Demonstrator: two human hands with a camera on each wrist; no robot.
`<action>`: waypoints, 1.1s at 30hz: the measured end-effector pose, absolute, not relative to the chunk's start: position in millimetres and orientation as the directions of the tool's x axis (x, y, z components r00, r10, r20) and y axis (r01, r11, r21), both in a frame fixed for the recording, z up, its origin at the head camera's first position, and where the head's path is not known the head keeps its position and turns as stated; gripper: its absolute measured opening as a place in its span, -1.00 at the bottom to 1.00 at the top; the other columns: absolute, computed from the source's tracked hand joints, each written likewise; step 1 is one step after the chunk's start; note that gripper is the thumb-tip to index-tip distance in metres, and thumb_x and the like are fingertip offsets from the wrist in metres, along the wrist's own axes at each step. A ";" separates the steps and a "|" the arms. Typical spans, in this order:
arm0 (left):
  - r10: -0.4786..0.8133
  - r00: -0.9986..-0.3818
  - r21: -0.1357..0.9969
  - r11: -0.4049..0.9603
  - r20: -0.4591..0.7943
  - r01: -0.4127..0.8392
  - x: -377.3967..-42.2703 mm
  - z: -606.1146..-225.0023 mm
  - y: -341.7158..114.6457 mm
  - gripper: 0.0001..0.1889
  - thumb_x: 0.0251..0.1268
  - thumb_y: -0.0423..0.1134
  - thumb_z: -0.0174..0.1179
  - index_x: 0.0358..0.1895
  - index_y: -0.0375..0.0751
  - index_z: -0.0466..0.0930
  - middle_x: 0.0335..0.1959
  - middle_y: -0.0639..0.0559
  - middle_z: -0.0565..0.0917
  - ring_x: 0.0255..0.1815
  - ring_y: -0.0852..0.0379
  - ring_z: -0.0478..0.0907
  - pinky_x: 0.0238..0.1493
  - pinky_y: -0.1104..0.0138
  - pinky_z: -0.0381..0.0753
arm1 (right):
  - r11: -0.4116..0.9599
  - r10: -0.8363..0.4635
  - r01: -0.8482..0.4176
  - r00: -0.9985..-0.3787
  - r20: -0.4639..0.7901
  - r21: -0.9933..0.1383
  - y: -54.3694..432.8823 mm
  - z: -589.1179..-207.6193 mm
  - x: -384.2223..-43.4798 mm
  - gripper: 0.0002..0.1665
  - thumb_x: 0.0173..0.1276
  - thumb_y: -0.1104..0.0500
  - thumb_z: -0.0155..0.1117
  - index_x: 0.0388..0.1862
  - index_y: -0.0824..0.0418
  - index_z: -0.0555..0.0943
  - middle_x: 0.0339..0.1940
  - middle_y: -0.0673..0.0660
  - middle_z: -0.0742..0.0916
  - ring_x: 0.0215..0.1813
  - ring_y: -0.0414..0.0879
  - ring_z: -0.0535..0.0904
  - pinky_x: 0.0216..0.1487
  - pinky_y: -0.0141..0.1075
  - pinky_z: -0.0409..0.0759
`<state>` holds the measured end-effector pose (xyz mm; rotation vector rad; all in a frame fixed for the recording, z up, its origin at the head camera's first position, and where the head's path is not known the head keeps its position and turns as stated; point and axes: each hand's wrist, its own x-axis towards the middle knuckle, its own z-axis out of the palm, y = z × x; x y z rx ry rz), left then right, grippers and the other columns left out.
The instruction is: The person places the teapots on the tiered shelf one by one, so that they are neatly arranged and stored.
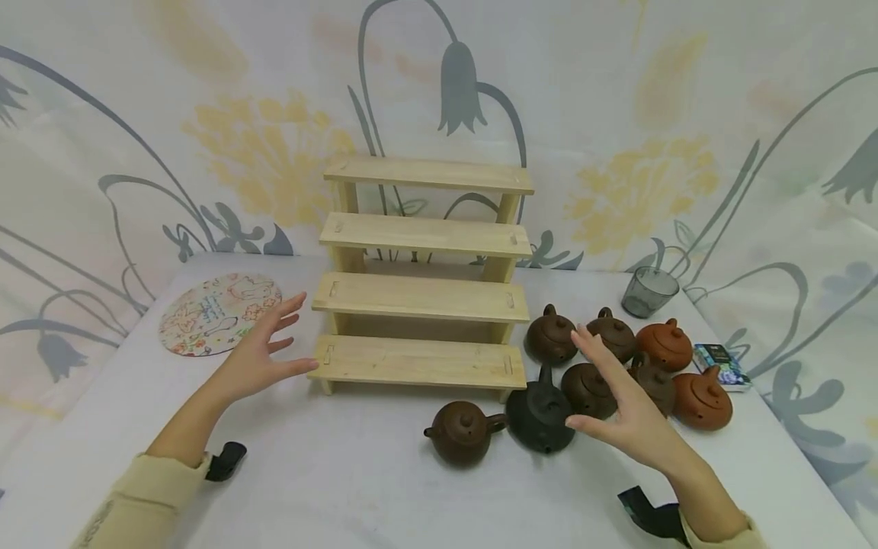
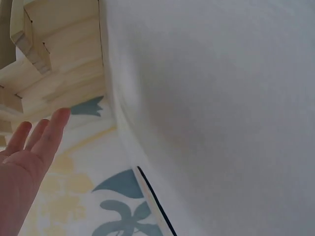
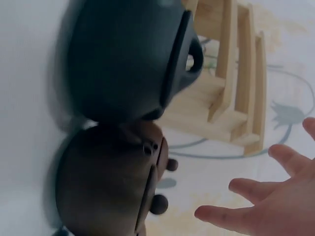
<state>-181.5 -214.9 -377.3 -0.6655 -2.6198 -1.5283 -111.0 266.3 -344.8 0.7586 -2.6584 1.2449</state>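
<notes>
My left hand [image 1: 262, 357] is held out with spread fingers, its thumb by the left end of the lowest shelf of a tiered wooden stand [image 1: 418, 362]. Nothing is in it. Over the teapots on the right hovers my right hand [image 1: 632, 418], fingers extended and palm free. Closest to that hand in the head view are a dark brown teapot [image 1: 588, 390] and a black teapot [image 1: 538, 419]. A round brown teapot [image 1: 461, 436] sits apart, in front of the stand. The right wrist view shows the black teapot [image 3: 123, 59] large, beside a brown one [image 3: 103, 182].
More brown teapots and two reddish ones [image 1: 703, 400] cluster at the right. Behind them stands a grey glass cup [image 1: 648, 293], with a small colourful box [image 1: 722, 366] near the table's right edge. A round patterned mat [image 1: 216, 316] lies at the back left. Patterned cloth [image 1: 583, 76] hangs behind.
</notes>
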 end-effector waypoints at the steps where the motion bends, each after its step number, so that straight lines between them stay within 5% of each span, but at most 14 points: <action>1: 0.353 -0.906 0.832 0.408 0.235 0.375 -182.4 -378.2 -213.7 -0.04 0.02 -0.31 0.40 0.46 -0.07 -0.04 0.45 -0.12 0.01 0.36 -0.29 0.04 0.12 -0.05 0.30 | 0.541 -0.405 -0.488 -0.865 0.297 -0.685 263.4 -345.7 -111.3 0.15 -0.03 0.27 0.49 0.49 0.05 0.05 0.51 0.00 0.02 0.46 0.22 -0.23 0.03 0.47 -0.09; 9: 0.392 -0.900 0.858 0.379 0.191 0.347 -188.5 -379.8 -202.3 -0.01 0.01 -0.30 0.41 0.47 0.00 -0.07 0.39 -0.22 0.11 0.30 -0.31 0.17 -0.02 0.00 0.46 | 0.570 -0.446 -0.498 -0.855 0.262 -0.653 243.5 -349.3 -111.5 0.19 -0.10 0.18 0.56 0.47 -0.07 0.09 0.50 0.05 0.09 0.45 0.11 -0.03 0.10 0.37 0.08; 15: 0.378 -0.920 0.855 0.439 0.102 0.276 -190.0 -379.2 -200.1 0.02 0.01 -0.25 0.42 0.46 0.14 -0.11 0.20 -0.34 0.35 0.02 -0.25 0.44 -0.15 0.10 0.53 | 0.538 -0.501 -0.530 -0.826 0.256 -0.656 229.6 -350.4 -110.6 0.14 -0.11 0.11 0.58 0.44 -0.03 0.17 0.47 0.04 0.18 0.43 0.05 0.07 0.10 0.32 0.16; 21: 0.385 -0.922 0.881 0.421 0.042 0.215 -192.7 -378.6 -198.6 0.02 0.01 -0.33 0.40 0.45 0.14 -0.14 0.16 -0.39 0.38 -0.22 -0.08 0.55 -0.28 0.16 0.52 | 0.492 -0.550 -0.568 -0.790 0.270 -0.659 216.7 -353.0 -110.8 0.08 -0.14 0.05 0.60 0.39 0.01 0.26 0.42 0.15 0.28 0.40 0.12 0.13 0.12 0.30 0.14; 33: 0.365 -0.930 0.868 0.450 0.038 0.212 -192.1 -376.5 -195.2 0.04 0.01 -0.38 0.39 0.44 0.11 -0.17 0.14 -0.42 0.39 -0.31 -0.03 0.58 -0.32 0.19 0.50 | 0.422 -0.675 -0.653 -0.689 0.263 -0.629 191.9 -364.6 -115.2 -0.06 -0.07 -0.01 0.55 0.31 0.05 0.35 0.26 -0.06 0.45 0.28 -0.10 0.32 0.20 -0.20 0.30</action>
